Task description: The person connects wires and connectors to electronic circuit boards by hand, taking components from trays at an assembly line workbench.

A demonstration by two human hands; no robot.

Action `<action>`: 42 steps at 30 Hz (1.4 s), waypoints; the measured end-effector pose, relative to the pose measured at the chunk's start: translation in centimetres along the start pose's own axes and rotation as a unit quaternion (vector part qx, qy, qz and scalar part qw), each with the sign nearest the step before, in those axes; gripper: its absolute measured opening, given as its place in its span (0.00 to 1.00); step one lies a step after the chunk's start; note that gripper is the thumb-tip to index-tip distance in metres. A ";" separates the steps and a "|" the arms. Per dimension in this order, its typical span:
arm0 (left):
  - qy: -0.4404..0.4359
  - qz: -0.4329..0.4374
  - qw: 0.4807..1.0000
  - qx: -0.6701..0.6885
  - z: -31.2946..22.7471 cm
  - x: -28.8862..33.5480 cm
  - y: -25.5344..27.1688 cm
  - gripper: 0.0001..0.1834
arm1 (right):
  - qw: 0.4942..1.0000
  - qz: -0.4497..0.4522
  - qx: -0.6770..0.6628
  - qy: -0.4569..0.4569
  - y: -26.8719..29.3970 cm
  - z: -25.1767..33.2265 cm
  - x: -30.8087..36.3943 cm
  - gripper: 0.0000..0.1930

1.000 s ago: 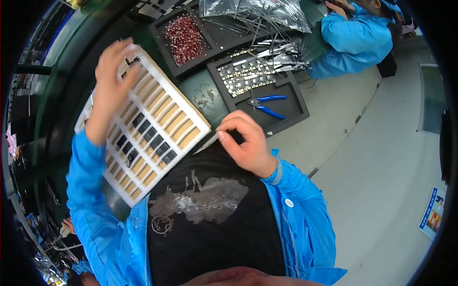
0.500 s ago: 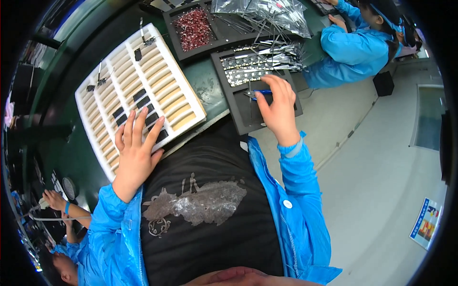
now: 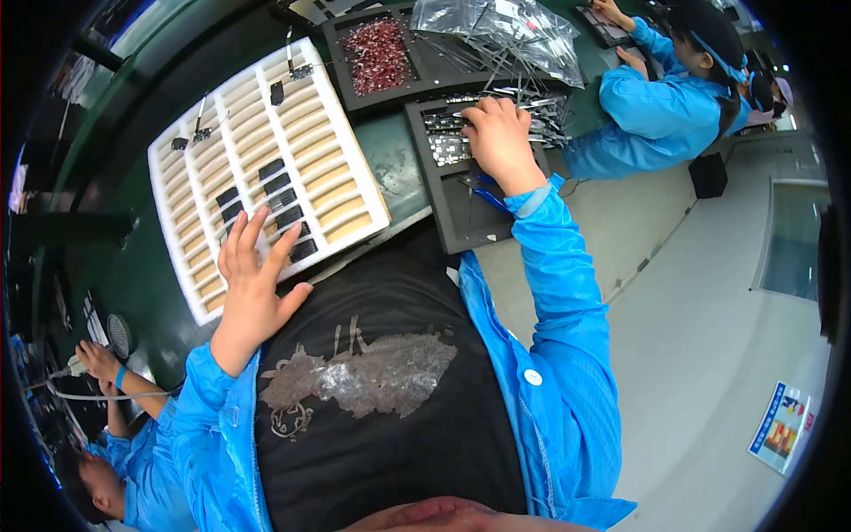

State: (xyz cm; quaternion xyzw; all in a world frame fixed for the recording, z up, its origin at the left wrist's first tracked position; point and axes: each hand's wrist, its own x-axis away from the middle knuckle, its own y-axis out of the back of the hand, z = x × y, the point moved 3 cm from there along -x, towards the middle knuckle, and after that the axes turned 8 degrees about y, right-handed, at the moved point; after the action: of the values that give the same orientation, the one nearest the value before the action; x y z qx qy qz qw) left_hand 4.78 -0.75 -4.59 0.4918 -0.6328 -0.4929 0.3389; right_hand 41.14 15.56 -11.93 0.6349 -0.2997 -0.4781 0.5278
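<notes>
Over the circuit boards (image 3: 450, 148), the right hand (image 3: 503, 144) has advanced.

Two hands (image 3: 253, 297) (image 3: 503, 146) (wearer's), one white tray (image 3: 348, 146)

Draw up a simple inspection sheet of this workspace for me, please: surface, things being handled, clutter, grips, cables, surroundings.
Surface: dark green table, partly covered.
Things handled: white slotted tray with dark parts in some slots; black tray holding silvery pieces.
Clutter: blue-handled pliers in the black tray; farther off, small red pieces and a clear plastic bag.
Grips: left grip, fingers spread over the white tray's near edge; right grip, fingers curled over the silvery pieces, pinch unclear.
Cables: apparently one grey cable, lower left.
Surroundings: co-worker at upper right, another at lower left, both in blue.
</notes>
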 end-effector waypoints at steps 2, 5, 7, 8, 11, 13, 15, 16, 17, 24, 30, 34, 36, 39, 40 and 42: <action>-0.005 -0.004 1.000 0.015 0.3 -0.3 0.0 0.45 | 0.998 -0.040 0.030 0.042 0.7 0.2 -0.2 0.10; -0.010 -0.005 0.999 0.042 0.8 -0.5 0.3 0.44 | 0.991 -0.125 0.028 0.037 2.2 0.7 -0.3 0.06; -0.009 -0.004 0.998 0.056 1.0 -0.5 0.5 0.43 | 0.989 -0.139 0.015 0.043 3.1 0.9 -0.4 0.07; -0.015 -0.009 0.997 0.070 1.1 -0.5 0.6 0.41 | 0.982 -0.181 -0.029 0.045 3.3 1.0 -0.3 0.08; -0.024 -0.032 0.993 0.112 1.2 -0.5 1.2 0.37 | 0.968 -0.225 -0.084 0.070 5.9 3.2 -0.7 0.11; -0.030 -0.049 0.990 0.132 1.4 -0.7 1.9 0.35 | 0.951 -0.257 -0.114 0.127 7.4 5.8 -0.6 0.13; 0.032 0.080 0.930 0.358 1.5 -1.1 1.8 0.28 | 0.947 -0.255 -0.106 0.161 9.4 9.5 -0.3 0.15; 0.065 0.085 0.885 0.452 0.9 -1.4 1.9 0.23 | 0.945 -0.251 -0.093 0.189 10.2 11.6 -0.2 0.16; 0.090 0.104 0.830 0.541 1.0 -1.0 0.8 0.20 | 0.941 -0.253 -0.089 0.208 10.9 13.5 0.0 0.17; 0.181 0.125 0.661 0.718 -0.1 -2.3 0.5 0.12 | 0.926 -0.237 -0.118 0.271 10.1 19.0 0.4 0.18; 0.216 0.065 0.644 0.731 2.4 -1.0 -0.1 0.13 | 0.913 -0.238 -0.131 0.304 9.5 21.1 0.3 0.17; 0.199 0.043 0.637 0.744 2.9 -0.5 0.4 0.16 | 0.904 -0.244 -0.133 0.325 9.7 22.0 -0.1 0.17; 0.186 0.031 0.624 0.758 3.4 -0.1 0.0 0.17 | 0.899 -0.246 -0.131 0.338 10.0 22.3 -0.4 0.16; 0.199 0.052 0.631 0.748 4.0 0.3 -0.2 0.17 | 0.889 -0.260 -0.134 0.353 10.0 22.7 -0.6 0.16; 0.193 0.059 0.631 0.749 4.1 0.2 -0.1 0.16 | 0.890 -0.256 -0.135 0.354 9.9 22.8 -0.6 0.16; 0.191 0.069 0.639 0.742 4.3 0.3 -0.3 0.15 | 0.877 -0.275 -0.143 0.367 9.8 23.0 -0.7 0.16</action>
State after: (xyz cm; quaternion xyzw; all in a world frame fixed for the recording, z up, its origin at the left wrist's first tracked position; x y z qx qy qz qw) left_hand 0.85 0.20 -6.16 0.6162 -0.7392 0.2718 0.0065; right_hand 20.84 4.70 -2.00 0.7393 0.1734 -0.3747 0.5320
